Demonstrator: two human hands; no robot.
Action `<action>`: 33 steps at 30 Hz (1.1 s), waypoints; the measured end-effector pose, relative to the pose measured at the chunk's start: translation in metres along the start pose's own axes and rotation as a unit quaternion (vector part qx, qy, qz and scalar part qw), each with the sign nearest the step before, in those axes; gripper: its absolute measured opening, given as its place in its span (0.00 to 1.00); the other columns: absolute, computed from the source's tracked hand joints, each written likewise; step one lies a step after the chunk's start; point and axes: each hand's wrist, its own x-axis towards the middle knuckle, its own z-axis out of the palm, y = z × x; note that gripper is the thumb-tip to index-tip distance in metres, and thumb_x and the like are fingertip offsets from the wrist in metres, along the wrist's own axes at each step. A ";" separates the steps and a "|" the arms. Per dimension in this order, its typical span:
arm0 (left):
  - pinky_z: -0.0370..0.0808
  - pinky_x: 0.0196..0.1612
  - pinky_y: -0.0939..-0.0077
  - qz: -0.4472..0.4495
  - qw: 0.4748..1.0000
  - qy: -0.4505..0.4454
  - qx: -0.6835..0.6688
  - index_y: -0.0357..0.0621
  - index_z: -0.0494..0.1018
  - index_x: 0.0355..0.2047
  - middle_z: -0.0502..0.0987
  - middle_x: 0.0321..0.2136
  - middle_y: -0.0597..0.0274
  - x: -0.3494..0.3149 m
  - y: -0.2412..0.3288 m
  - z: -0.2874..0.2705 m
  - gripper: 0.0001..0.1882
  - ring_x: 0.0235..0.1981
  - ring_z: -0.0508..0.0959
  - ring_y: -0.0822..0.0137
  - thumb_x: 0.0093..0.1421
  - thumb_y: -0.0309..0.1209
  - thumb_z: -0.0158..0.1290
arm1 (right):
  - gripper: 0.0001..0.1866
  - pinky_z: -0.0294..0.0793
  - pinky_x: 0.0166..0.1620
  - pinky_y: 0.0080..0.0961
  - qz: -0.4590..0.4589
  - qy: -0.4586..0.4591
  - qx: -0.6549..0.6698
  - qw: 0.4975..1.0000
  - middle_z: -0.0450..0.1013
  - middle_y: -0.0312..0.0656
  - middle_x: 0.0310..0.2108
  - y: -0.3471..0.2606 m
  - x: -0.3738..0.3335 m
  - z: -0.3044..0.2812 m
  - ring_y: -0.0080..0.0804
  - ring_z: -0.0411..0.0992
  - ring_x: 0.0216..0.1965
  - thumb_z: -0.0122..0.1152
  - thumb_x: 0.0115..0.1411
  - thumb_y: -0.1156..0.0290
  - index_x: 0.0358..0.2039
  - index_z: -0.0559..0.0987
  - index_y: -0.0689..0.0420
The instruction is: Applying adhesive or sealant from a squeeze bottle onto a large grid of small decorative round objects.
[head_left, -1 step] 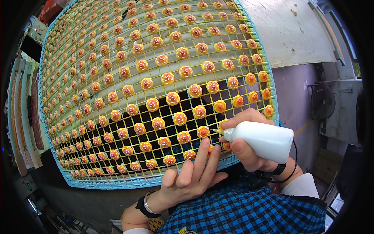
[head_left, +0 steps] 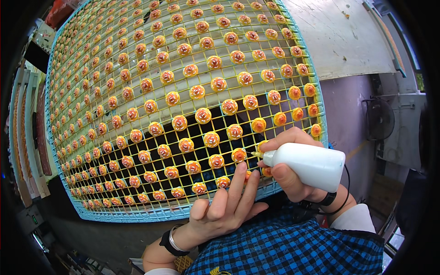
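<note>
My right hand is wrapped round a white squeeze bottle with a thin yellowish nozzle. The bottle lies tilted, its tip pointing left at a small orange-and-yellow flower-shaped piece; I cannot tell whether they touch. My left hand holds nothing, fingers apart, with one fingertip against the lower edge of that piece. Rows of similar pieces sit on a yellow wire grid inside a light-blue frame. Most carry white dashes, while several near the right edge, such as the piece at the corner, are plain orange on top.
Under the far part of the grid is a pale worktop. A dark round fan stands at the right. Stacked frames or boards are at the far left. A black cord hangs from my right wrist beside the bottle.
</note>
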 end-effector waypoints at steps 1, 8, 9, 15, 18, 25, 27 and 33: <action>0.50 0.42 0.74 0.001 1.000 -0.001 0.001 0.53 0.76 0.47 0.75 0.48 0.74 0.000 0.000 0.000 0.31 0.35 0.55 0.74 0.61 0.61 0.36 | 0.11 0.73 0.25 0.23 -0.004 -0.003 -0.004 1.000 0.73 0.43 0.27 0.000 0.000 0.000 0.33 0.74 0.23 0.64 0.52 0.66 0.28 0.77 0.61; 0.51 0.41 0.74 -0.002 1.000 0.001 -0.003 0.53 0.76 0.46 0.75 0.48 0.73 0.001 0.001 0.001 0.31 0.35 0.56 0.74 0.61 0.61 0.36 | 0.11 0.73 0.25 0.23 -0.006 -0.001 0.018 1.000 0.73 0.44 0.28 0.000 0.000 -0.001 0.34 0.74 0.24 0.64 0.53 0.65 0.28 0.77 0.61; 0.51 0.41 0.74 0.000 1.000 0.002 -0.003 0.52 0.76 0.46 0.75 0.48 0.73 0.000 0.000 0.001 0.31 0.35 0.56 0.74 0.61 0.61 0.37 | 0.12 0.73 0.26 0.23 0.000 -0.005 0.036 0.999 0.74 0.44 0.29 0.001 -0.001 0.000 0.34 0.75 0.24 0.64 0.53 0.65 0.28 0.77 0.61; 0.51 0.41 0.74 0.001 1.000 0.002 -0.004 0.51 0.76 0.45 0.75 0.48 0.72 0.000 -0.001 0.000 0.31 0.35 0.56 0.74 0.61 0.61 0.38 | 0.12 0.76 0.27 0.22 -0.060 -0.043 -0.017 0.997 0.75 0.44 0.30 0.001 0.006 -0.002 0.34 0.76 0.27 0.63 0.54 0.63 0.29 0.78 0.60; 0.50 0.41 0.74 0.002 1.000 0.005 -0.005 0.51 0.76 0.45 0.75 0.48 0.72 0.000 -0.001 0.000 0.31 0.35 0.56 0.73 0.61 0.61 0.38 | 0.12 0.76 0.27 0.23 -0.056 -0.057 -0.029 0.996 0.75 0.43 0.30 -0.001 0.007 -0.004 0.33 0.77 0.27 0.63 0.54 0.63 0.30 0.78 0.60; 0.50 0.41 0.73 0.002 1.000 0.003 -0.005 0.52 0.76 0.45 0.76 0.47 0.72 0.001 -0.001 0.000 0.30 0.35 0.55 0.73 0.61 0.61 0.38 | 0.11 0.76 0.27 0.23 -0.068 -0.056 -0.042 0.995 0.75 0.42 0.30 0.001 0.007 -0.001 0.32 0.77 0.26 0.63 0.54 0.63 0.30 0.79 0.58; 0.50 0.41 0.73 0.003 1.000 0.004 -0.004 0.52 0.76 0.44 0.76 0.47 0.72 0.001 -0.001 0.001 0.30 0.35 0.55 0.73 0.61 0.61 0.38 | 0.11 0.76 0.26 0.22 -0.062 -0.052 -0.034 0.996 0.75 0.42 0.30 0.000 0.008 -0.001 0.32 0.77 0.26 0.64 0.53 0.63 0.29 0.79 0.58; 0.51 0.40 0.73 0.005 1.000 0.005 -0.003 0.52 0.76 0.45 0.76 0.47 0.73 0.001 -0.001 0.001 0.30 0.35 0.55 0.73 0.61 0.61 0.38 | 0.11 0.75 0.26 0.22 -0.081 -0.044 -0.046 0.995 0.75 0.42 0.30 0.004 0.006 -0.001 0.32 0.76 0.26 0.63 0.53 0.64 0.30 0.78 0.59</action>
